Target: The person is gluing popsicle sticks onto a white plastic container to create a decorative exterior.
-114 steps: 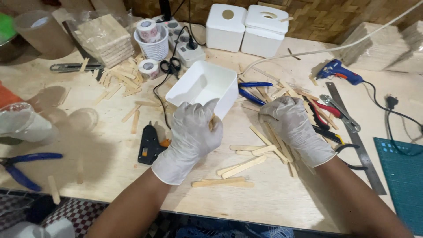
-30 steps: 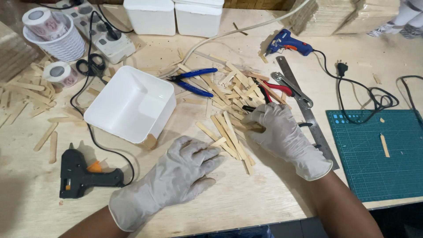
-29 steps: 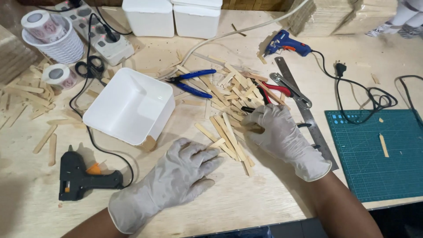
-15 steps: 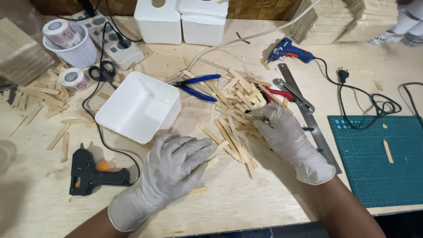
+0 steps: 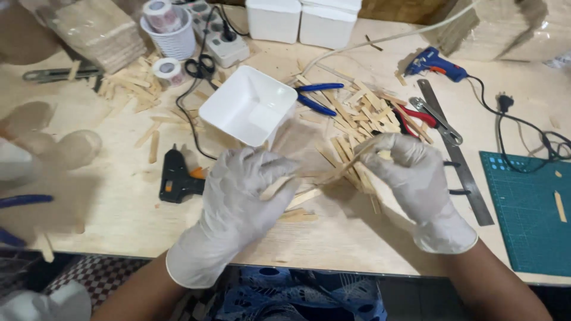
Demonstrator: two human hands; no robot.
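Wooden craft sticks (image 5: 357, 128) lie heaped on the plywood table (image 5: 119, 208), right of a white square tub (image 5: 247, 107). Above the heap, the gloved right hand (image 5: 410, 178) pinches one long stick (image 5: 348, 165) by its end, while the gloved left hand (image 5: 247, 196) closes its fingers on a shorter stick (image 5: 276, 187). This looks like a sorting step. A black glue gun (image 5: 175, 178) lies just left.

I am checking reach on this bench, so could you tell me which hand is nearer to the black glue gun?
Left. The left hand lies just right of the black glue gun, almost beside it. The right hand is far off to the right, over the pile of wooden sticks.
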